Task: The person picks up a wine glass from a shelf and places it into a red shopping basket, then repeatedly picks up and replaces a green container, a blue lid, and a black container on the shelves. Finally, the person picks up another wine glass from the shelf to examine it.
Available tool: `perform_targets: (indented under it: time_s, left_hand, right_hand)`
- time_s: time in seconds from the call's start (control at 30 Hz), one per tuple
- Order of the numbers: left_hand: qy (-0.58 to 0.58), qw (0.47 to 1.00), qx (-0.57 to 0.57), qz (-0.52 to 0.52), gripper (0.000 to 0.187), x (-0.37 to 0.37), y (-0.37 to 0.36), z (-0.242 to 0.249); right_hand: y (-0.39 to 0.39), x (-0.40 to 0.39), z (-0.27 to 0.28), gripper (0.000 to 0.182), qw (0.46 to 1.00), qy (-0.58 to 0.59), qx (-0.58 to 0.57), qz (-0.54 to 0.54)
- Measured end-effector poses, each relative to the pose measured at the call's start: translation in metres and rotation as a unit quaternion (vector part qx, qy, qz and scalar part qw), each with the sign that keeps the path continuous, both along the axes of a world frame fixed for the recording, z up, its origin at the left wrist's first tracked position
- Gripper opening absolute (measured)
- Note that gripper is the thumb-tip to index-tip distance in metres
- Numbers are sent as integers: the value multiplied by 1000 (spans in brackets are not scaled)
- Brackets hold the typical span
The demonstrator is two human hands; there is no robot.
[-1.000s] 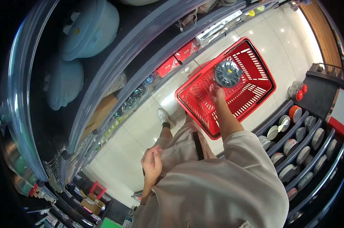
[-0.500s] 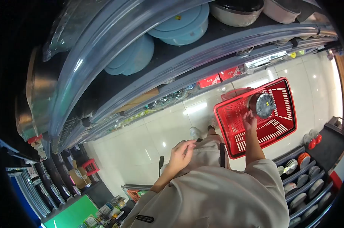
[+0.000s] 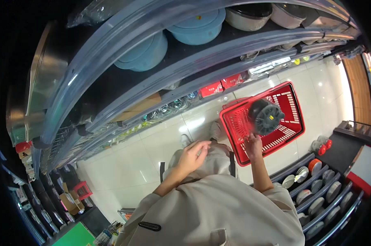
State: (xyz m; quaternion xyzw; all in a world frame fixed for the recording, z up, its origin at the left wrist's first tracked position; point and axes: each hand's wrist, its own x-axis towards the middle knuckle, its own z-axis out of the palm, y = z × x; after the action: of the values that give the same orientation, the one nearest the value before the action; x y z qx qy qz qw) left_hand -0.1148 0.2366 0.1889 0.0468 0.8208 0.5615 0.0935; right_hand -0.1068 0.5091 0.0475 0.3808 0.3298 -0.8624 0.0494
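My left hand (image 3: pixel 193 156) is held in front of my body with its fingers loosely apart and nothing in it. Over the near side of a red plastic basket (image 3: pixel 295 133), my right hand (image 3: pixel 253 146) has its fingers slightly bent and apart, holding nothing that I can see. Just beyond those fingers a dark round object (image 3: pixel 268 118) with a small yellow mark lies tilted inside the basket. Its left side is blurred, and a gap shows between it and my hand.
Above, a curved shelf (image 3: pixel 218 57) holds light blue lidded containers (image 3: pixel 197 28) and pale bowls (image 3: pixel 247 18). Red boxes (image 3: pixel 232 80) sit on a lower shelf. At the lower right stands a rack of dishes (image 3: pixel 316 205). A red stool (image 3: pixel 83 190) is at the left.
The dark object has tipped and turned within the basket, and my right hand has drawn back from it towards my body. The whole view has shifted, with the basket now further left.
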Motion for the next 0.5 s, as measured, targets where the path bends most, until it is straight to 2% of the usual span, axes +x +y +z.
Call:
perform_targets:
  time_s: [0.13,0.17,0.23,0.27,0.33,0.4,0.47,0.5]
  left_hand:
    - [49,998,8,-37,16,-7,-7,1]
    - [40,998,7,-50,28,-9,-11,6]
    - [22,997,2,-75,69,-12,-24,12]
    - [25,997,5,-78,69,-13,-32,11]
    - [-43,994,82,-66,98,-13,-53,10]
    - [-24,991,117,-57,98,-11,-78,6]
    - [26,979,198,-47,94,-14,-107,10]
    - [28,979,196,-36,94,-11,-122,13]
  right_hand:
    - [-46,13,42,14,997,34,12,65]
    - [-58,15,49,14,994,54,11,93]
    - [-88,22,75,17,989,75,26,123]
    - [-105,26,84,16,984,87,54,148]
    - [-136,36,98,16,977,104,82,169]
    - [-168,49,103,13,936,131,188,267]
    - [-205,53,126,12,928,154,211,266]
    - [-224,59,133,11,922,162,231,265]
